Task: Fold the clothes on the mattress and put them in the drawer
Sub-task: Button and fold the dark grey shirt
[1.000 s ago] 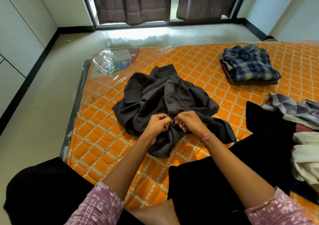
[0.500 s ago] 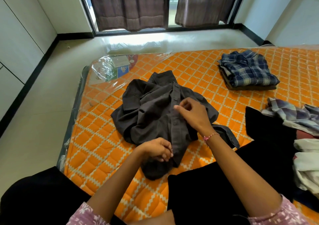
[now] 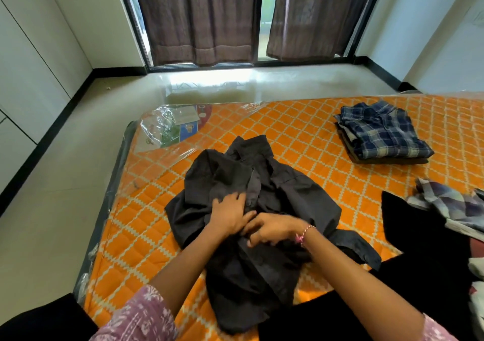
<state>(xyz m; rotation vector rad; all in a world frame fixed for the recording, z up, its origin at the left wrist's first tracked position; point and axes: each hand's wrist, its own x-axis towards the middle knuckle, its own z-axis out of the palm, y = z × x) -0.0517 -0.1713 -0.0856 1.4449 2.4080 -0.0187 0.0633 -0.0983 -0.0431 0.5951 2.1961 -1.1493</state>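
A dark grey button shirt (image 3: 262,183) lies crumpled, front up, on the orange quilted mattress (image 3: 301,136), collar pointing away from me. My left hand (image 3: 230,215) rests flat on the shirt's chest with its fingers spread. My right hand (image 3: 272,229), with a pink bracelet at the wrist, lies just right of it, touching it. Its fingers are curled on the cloth at the button strip. The drawer is out of sight.
A folded stack topped by a blue plaid shirt (image 3: 382,131) sits at the far right of the mattress. Unfolded clothes (image 3: 450,204) are heaped at the right edge, beside a black garment (image 3: 419,236). Clear plastic wrap (image 3: 162,128) covers the mattress's far left corner. Bare floor (image 3: 65,183) lies to the left.
My left hand left the shirt's lower edge, moved up and opened flat on the chest. My right hand came back down the button strip to meet it. The camera tilted up.
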